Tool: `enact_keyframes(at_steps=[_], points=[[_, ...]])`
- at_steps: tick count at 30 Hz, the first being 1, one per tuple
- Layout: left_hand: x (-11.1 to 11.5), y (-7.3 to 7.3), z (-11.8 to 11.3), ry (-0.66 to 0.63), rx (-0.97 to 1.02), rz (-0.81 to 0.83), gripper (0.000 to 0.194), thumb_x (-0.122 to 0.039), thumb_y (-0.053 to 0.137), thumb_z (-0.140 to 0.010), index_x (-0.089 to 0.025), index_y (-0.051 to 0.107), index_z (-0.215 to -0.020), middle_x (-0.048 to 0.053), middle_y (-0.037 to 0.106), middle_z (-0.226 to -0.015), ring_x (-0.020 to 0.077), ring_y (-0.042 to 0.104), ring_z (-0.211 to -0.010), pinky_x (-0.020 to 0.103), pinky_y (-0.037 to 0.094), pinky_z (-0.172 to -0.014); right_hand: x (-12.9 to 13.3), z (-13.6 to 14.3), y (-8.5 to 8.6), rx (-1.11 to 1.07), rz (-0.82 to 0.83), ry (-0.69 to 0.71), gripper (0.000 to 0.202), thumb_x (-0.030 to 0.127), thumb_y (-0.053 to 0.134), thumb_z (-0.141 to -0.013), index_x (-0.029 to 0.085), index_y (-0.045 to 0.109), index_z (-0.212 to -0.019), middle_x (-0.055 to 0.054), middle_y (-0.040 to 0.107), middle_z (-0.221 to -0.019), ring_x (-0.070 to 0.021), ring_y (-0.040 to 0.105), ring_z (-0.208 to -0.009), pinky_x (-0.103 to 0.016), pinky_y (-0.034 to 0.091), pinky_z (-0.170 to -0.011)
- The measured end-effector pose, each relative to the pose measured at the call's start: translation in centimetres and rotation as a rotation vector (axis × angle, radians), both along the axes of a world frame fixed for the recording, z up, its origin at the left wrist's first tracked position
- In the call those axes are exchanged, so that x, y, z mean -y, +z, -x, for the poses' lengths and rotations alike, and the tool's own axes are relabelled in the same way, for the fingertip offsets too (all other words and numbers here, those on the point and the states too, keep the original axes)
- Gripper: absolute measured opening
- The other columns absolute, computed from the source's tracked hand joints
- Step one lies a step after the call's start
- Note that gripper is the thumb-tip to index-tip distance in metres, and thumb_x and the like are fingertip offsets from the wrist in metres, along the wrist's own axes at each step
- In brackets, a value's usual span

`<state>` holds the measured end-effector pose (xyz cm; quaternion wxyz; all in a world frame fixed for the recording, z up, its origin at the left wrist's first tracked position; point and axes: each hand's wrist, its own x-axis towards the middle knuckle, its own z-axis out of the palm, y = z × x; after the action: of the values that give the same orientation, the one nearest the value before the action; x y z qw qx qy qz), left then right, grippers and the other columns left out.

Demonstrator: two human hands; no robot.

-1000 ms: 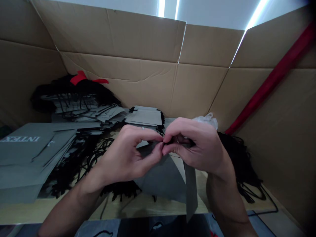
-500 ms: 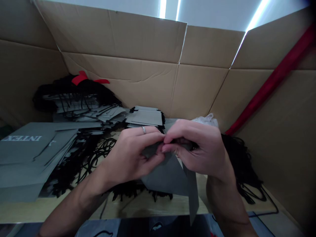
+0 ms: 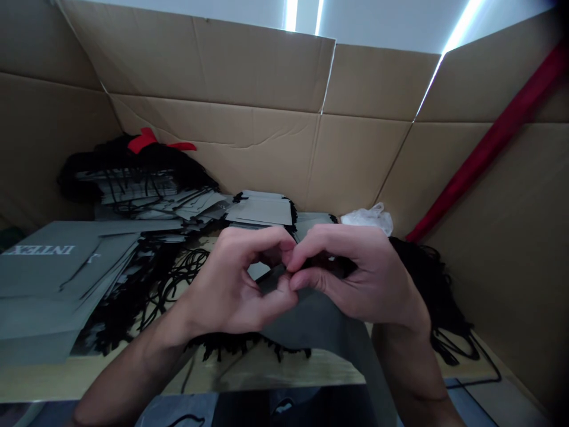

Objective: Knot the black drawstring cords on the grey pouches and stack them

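A grey paper bag [image 3: 311,320] is held up over the wooden table [image 3: 267,370], right in the middle of the view. It is pinched at its top edge by both hands. The left hand [image 3: 235,284] is curled, w/ thumb and first finger pressed on the bag's top. The right hand [image 3: 355,276] is curled too, its fingertips meeting the left ones — both hands touch each other at the tips. Something dark is pinched in there, but it is too small and hidden to be told for sure.

The bag hangs down from the fingers toward the table's near edge; its lower part is seen under the wrists.

On the left, a stack of flat grey bags [image 3: 53,279] is laid on the table, w/ white letters printed on the top one. Next to it, black cords [image 3: 151,290] are spread in a messy heap. Farther back, a pile of grey bags w/ cords [image 3: 133,184] is seen, and a red strip [image 3: 146,141] is laid on top of it. A smaller stack of grey bags [image 3: 262,210] sits just behind the hands.

By the right hand, a clear plastic wrap [image 3: 368,216] is crumpled up — more black cords [image 3: 440,302] lie to the right. Cardboard walls [image 3: 249,101] are stood up all around the table. A red bar [image 3: 489,142] is leaned across the right wall.
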<state>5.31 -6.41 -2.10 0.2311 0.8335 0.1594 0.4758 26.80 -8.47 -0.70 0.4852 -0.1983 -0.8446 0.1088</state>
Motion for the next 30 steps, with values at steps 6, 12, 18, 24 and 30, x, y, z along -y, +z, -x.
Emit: enact_keyframes(at_steps=[6,12,18,24,30], points=[[0.4,-0.2,-0.2,0.005,0.052,0.041,0.008,-0.015,0.072,-0.099,-0.02,0.066,-0.099,-0.005,0.068,-0.074,0.0094,0.06,-0.063,0.022,0.048,-0.058,-0.2,-0.2,-0.2,-0.133,0.019,0.054,0.021,0.022,0.102,-0.087,0.018,0.083,-0.095,0.002,0.083,-0.084,-0.0087,0.073,-0.069,-0.019,0.057,-0.066],[0.5,-0.4,0.0,0.189,-0.154,-0.232,0.009,-0.013,0.066,-0.106,-0.021,0.069,-0.108,-0.007,0.071,-0.077,0.0058,0.059,-0.061,0.019,0.045,-0.06,0.0,-0.6,-0.1,-0.101,-0.04,-0.016,0.021,0.022,0.101,-0.088,0.02,0.081,-0.092,0.002,0.083,-0.085,-0.0092,0.072,-0.07,-0.021,0.06,-0.069],[0.4,-0.5,-0.1,0.171,-0.06,-0.246,0.01,-0.011,0.072,-0.101,-0.018,0.075,-0.108,-0.001,0.079,-0.092,0.0095,0.07,-0.079,0.022,0.054,-0.074,-0.2,-0.7,0.2,-0.057,-0.06,-0.001,0.021,0.031,0.099,-0.092,0.02,0.081,-0.092,0.001,0.083,-0.083,-0.0111,0.073,-0.068,-0.023,0.059,-0.067],[0.3,-0.8,-0.3,0.065,0.0,-0.035,0.016,-0.012,0.079,-0.093,-0.02,0.073,-0.105,-0.002,0.075,-0.086,0.0093,0.064,-0.07,0.021,0.051,-0.062,-0.2,-0.7,0.2,-0.002,-0.029,0.024,0.019,0.03,0.096,-0.095,0.018,0.081,-0.094,0.001,0.082,-0.084,-0.009,0.073,-0.072,-0.02,0.059,-0.071],[0.6,-0.8,-0.7,-0.02,-0.016,0.058,0.014,-0.01,0.069,-0.094,-0.022,0.065,-0.099,-0.002,0.076,-0.082,0.0116,0.07,-0.068,0.022,0.05,-0.058,-0.2,-1.2,0.2,0.006,0.02,0.118,0.021,0.029,0.099,-0.092,0.018,0.081,-0.094,0.004,0.082,-0.083,-0.0063,0.069,-0.066,-0.018,0.055,-0.065]])
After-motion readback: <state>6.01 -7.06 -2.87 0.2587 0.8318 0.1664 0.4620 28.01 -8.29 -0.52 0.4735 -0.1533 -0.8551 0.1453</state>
